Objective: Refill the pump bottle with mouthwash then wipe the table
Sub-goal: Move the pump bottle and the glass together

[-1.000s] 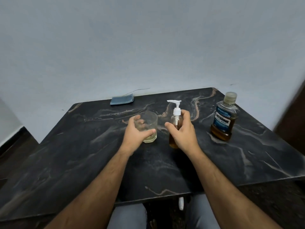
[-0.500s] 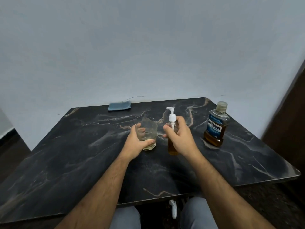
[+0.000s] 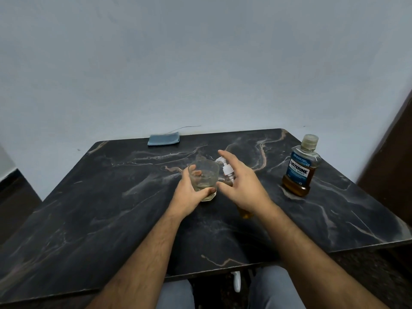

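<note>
My left hand (image 3: pixel 189 196) grips a clear glass (image 3: pixel 206 176) that stands on the black marble table (image 3: pixel 107 210) and holds a little pale liquid. My right hand (image 3: pixel 247 189) holds the amber pump bottle (image 3: pixel 245 214), tilted with its white pump head (image 3: pixel 227 170) leaning toward the glass. My index finger stretches out over the pump head, and most of the bottle's body is hidden behind the hand. A Listerine mouthwash bottle (image 3: pixel 299 169), capped and about a third full of amber liquid, stands upright to the right.
A folded blue cloth (image 3: pixel 163 139) lies at the table's far edge against the pale wall. A dark door or panel (image 3: pixel 396 152) rises at the right. My knees show below the table's near edge.
The pump bottle has tipped from upright to leaning toward the glass, and my right index finger has come up over the pump head. The left hand stays on the glass.
</note>
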Available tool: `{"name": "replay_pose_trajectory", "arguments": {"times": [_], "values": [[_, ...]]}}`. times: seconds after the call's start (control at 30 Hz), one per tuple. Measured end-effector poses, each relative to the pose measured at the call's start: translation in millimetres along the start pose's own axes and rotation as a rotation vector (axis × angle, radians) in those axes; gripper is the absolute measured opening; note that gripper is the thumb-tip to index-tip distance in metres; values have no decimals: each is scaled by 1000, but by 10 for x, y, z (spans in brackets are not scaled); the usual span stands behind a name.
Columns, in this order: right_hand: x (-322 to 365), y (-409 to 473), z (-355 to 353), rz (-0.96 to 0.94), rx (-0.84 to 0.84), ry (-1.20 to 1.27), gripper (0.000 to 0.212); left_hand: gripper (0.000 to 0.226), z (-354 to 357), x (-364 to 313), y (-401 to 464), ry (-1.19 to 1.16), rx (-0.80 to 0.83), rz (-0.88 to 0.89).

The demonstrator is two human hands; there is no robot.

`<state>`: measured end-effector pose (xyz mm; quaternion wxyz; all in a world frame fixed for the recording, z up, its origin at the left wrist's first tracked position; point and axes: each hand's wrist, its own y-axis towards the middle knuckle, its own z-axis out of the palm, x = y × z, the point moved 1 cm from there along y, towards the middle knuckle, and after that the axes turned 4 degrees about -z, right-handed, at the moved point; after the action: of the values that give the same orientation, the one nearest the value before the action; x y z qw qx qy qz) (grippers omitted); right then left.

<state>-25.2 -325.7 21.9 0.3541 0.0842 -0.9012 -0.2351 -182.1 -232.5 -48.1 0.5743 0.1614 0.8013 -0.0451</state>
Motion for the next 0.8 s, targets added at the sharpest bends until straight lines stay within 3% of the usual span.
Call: {"name": "replay_pose_trajectory", "arguments": {"times": [0.6, 0.8], "values": [[-25, 90, 115, 128, 58, 100, 43, 112, -1, 21, -43, -35, 3, 7], [5, 81, 94, 147, 59, 206, 59, 102, 8, 32, -32, -32, 1, 11]]}}
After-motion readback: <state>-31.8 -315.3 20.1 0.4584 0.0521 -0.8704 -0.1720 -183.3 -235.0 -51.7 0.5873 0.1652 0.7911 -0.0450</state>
